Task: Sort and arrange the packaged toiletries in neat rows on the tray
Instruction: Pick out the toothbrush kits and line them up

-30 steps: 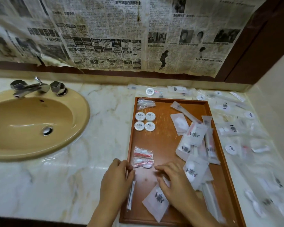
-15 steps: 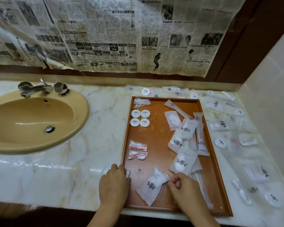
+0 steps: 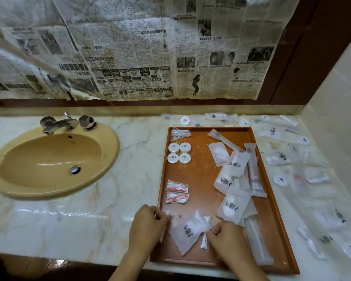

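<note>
You are partway through. On the wooden tray (image 3: 272, 230) the left column is already in order: four round white soap discs (image 3: 179, 152) in a square, two red-and-white packets (image 3: 177, 193) stacked in line below them, a clear crinkled packet (image 3: 179, 133) at the top corner. The right half is still a loose heap of frosted sachets (image 3: 234, 179) overlapping long tube sleeves, and many more packets lie scattered on the marble desk (image 3: 69, 220) to the right of the tray.

Your left hand (image 3: 147, 230) rests at the tray's near left edge, its grip curled on a thin clear packet, though I cannot tell how firmly. Your right hand (image 3: 225, 236) pinches a small bundle of cotton swabs (image 3: 204, 240) beside a flat, matte crested sachet (image 3: 187, 232) lying askew on the tray's near end.
</note>
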`<action>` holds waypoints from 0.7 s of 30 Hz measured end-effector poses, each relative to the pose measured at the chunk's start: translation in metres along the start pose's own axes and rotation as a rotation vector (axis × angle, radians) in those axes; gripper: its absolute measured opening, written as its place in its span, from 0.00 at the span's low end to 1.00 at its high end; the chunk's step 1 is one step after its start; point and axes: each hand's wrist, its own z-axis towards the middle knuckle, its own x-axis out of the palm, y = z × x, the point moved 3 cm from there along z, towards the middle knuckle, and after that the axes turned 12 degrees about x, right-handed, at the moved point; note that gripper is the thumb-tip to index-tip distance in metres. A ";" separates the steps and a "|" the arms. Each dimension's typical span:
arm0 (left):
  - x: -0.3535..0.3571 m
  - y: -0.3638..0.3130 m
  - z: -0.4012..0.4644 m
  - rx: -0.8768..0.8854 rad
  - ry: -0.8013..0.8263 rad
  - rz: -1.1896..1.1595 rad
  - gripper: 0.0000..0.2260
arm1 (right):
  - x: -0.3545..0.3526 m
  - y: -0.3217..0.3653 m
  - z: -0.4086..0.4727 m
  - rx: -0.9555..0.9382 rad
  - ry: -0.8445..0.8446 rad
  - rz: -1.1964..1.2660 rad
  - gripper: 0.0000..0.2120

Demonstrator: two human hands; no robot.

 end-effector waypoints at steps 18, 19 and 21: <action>0.005 -0.074 0.144 0.597 -0.038 0.399 0.04 | -0.047 0.008 0.017 -0.125 -0.079 0.277 0.09; 0.009 -0.072 0.148 0.609 -0.031 0.423 0.04 | -0.047 0.009 0.018 -0.128 -0.074 0.276 0.10; 0.017 -0.069 0.156 0.639 -0.020 0.460 0.06 | -0.048 0.012 0.021 -0.142 -0.074 0.263 0.10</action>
